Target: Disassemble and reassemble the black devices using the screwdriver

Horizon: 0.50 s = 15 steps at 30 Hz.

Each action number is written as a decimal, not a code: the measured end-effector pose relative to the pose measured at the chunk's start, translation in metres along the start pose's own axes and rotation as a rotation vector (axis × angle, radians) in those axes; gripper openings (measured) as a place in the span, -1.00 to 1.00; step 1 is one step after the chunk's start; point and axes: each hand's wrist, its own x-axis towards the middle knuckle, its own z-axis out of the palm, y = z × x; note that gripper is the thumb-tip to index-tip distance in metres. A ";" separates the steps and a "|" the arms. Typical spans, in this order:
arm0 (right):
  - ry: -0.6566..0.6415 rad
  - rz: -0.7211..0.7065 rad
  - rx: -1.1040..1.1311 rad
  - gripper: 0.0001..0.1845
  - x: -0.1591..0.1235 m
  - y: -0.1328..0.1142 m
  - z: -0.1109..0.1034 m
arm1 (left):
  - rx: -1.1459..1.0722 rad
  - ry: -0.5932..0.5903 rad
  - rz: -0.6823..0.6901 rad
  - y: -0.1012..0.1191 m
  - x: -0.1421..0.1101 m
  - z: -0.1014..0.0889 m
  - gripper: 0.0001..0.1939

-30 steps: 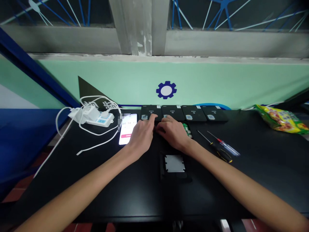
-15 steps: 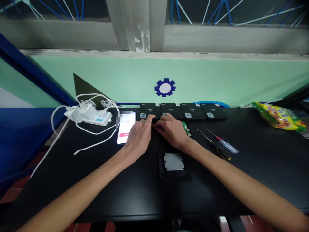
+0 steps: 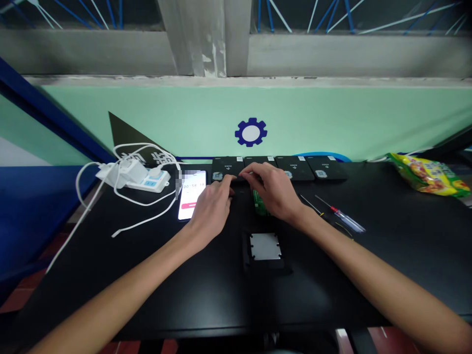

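My left hand (image 3: 212, 204) rests on the black table just right of the lit phone (image 3: 191, 194). Its index finger points toward the black boxes, the other fingers are curled under, and anything they hold is hidden. To its right, my right hand (image 3: 275, 189) is raised with thumb and fingertips pinched together; whatever is between them is too small to make out. Beneath that hand a green circuit board (image 3: 259, 204) shows in part. Closer to me lies a black casing (image 3: 246, 255) with a silver metal plate (image 3: 265, 246) in it.
Several flat black boxes (image 3: 326, 168) line the wall. Right of my hands lie a clear-handled screwdriver (image 3: 346, 219) and a second one, partly covered by my forearm. A power strip (image 3: 151, 181) with white cables is at left, a yellow-green snack bag (image 3: 427, 176) at far right.
My right hand has moved up and right, away from my left fingertips, uncovering the left part of the circuit board. My left hand has hardly moved.
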 end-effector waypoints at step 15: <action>0.076 0.059 0.646 -0.72 -0.008 -0.006 0.003 | -0.193 0.293 0.072 0.024 -0.002 -0.021 -0.75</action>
